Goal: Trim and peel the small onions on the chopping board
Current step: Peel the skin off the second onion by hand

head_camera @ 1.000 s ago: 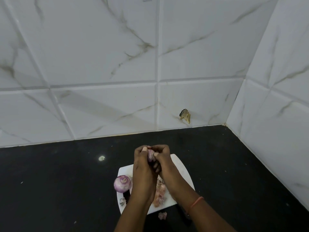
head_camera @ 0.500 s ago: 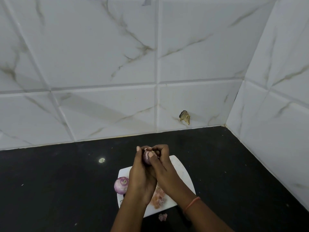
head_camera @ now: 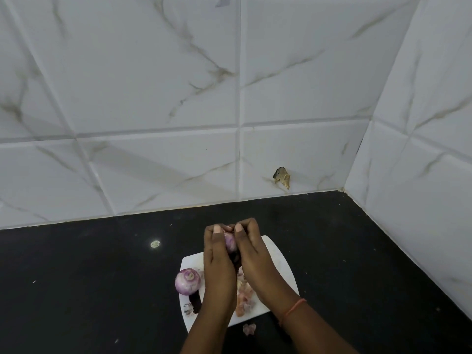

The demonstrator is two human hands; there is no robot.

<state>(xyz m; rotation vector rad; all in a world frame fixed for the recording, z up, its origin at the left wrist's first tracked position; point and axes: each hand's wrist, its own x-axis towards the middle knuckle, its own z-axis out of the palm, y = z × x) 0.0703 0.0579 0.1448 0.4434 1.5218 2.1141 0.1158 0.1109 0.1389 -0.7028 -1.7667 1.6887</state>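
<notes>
Two onions: both hands' fingers pinch one [head_camera: 230,243] (left hand [head_camera: 219,267], right hand [head_camera: 256,261]); the second [head_camera: 187,281] lies on the board [head_camera: 282,267].

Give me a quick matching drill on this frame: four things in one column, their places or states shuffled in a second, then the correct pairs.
Things:
1. held onion
2. trimmed onion
3. peel pile
4. stray peel scrap

Places or states:
A. on the black counter, just off the board's near edge
B. gripped between the left hand and right hand, above the board
C. resting at the left edge of the white chopping board
D. heaped on the board below the right hand

Pairs: 1-B, 2-C, 3-D, 4-A
</notes>
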